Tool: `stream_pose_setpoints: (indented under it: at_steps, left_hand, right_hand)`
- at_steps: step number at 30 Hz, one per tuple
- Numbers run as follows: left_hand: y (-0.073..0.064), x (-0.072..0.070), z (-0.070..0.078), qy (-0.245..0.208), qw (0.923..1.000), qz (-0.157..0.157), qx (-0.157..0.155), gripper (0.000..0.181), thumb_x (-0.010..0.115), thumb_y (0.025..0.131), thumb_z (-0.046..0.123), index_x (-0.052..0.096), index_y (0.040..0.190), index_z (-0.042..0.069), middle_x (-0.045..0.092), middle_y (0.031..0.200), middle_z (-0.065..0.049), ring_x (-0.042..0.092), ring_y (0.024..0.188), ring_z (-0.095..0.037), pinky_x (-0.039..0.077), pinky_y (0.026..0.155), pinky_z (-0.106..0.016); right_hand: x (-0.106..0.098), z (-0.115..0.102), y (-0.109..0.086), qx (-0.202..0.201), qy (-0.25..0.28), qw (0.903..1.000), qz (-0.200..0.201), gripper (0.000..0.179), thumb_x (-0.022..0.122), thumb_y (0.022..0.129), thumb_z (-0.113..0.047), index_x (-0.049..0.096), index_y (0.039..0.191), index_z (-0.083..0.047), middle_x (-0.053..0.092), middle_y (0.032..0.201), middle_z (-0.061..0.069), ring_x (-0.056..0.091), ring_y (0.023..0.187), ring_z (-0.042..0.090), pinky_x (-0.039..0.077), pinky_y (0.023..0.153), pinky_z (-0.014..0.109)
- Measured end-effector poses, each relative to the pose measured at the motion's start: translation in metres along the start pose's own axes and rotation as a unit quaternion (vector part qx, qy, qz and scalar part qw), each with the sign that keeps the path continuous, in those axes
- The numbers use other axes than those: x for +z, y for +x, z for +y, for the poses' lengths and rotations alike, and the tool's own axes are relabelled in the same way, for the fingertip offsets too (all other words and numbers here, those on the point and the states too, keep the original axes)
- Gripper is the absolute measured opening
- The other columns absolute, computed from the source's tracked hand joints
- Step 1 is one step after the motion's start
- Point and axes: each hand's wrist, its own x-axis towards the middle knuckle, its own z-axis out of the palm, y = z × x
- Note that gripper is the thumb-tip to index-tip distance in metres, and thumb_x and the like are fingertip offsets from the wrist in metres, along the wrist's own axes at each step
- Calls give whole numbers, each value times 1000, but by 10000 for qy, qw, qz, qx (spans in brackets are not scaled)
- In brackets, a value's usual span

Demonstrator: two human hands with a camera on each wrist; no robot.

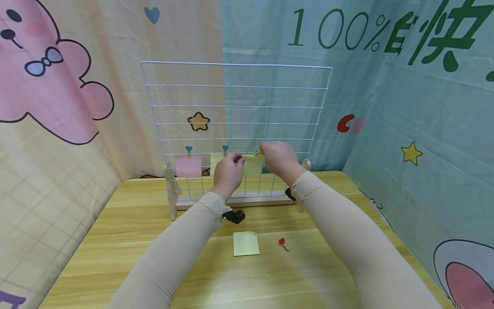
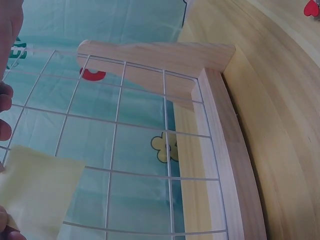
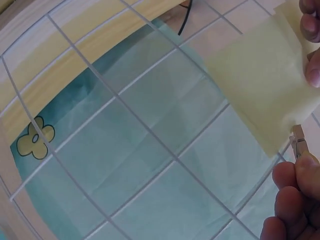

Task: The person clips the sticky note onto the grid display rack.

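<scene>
My left hand (image 1: 228, 171) pinches the left edge of a pale yellow paper note (image 1: 252, 166), which lies against the white wire grid (image 1: 239, 106). At the note's upper right corner, my right hand (image 1: 281, 159) grips a small wooden clothespin (image 3: 299, 140) between thumb and fingers. The pin's tip reaches the corner of the paper, right by a grid wire. Left of this note hang a pink note (image 1: 188, 166) and another yellow note (image 1: 215, 162), each under a teal heart clip; my left hand partly covers that yellow one.
The grid stands in a wooden base (image 2: 230, 145) on a wood-grain table (image 1: 115, 240). Nearer the front lie a yellow note (image 1: 245, 243) and a clothespin with a red heart (image 1: 283, 244). Printed curtains (image 1: 386, 141) hang behind and at the sides.
</scene>
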Motion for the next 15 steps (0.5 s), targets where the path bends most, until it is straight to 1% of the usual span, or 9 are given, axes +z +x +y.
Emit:
stream_pose_setpoints:
  at_steps: [3, 8, 15]
  left_hand:
    - [0, 1, 1, 27, 10000, 87, 18, 22, 61, 108, 30, 73, 117, 14, 77, 110, -4, 71, 92, -24, 56, 79, -42]
    - [0, 4, 3, 87, 9998, 182, 26, 23, 61, 108, 31, 74, 117, 14, 78, 110, -3, 72, 89, -22, 56, 75, -40]
    - [0, 6, 6, 221, 9992, 323, -15, 24, 62, 107, 35, 75, 113, 15, 79, 104, -3, 72, 82, -23, 54, 68, -39]
  right_hand:
    - [-4, 0, 1, -35, -103, 9999, -70, 21, 53, 108, -10, 74, 114, -10, 80, 113, 5, 76, 99, 25, 63, 84, 43]
    - [-8, -1, 2, -91, -203, 9996, -156, 20, 54, 108, -10, 74, 110, -11, 80, 111, 5, 76, 97, 26, 63, 81, 44]
    - [-10, -1, 3, -215, -262, 9993, -167, 22, 53, 107, -5, 74, 112, -10, 80, 110, 5, 76, 96, 26, 63, 81, 42]
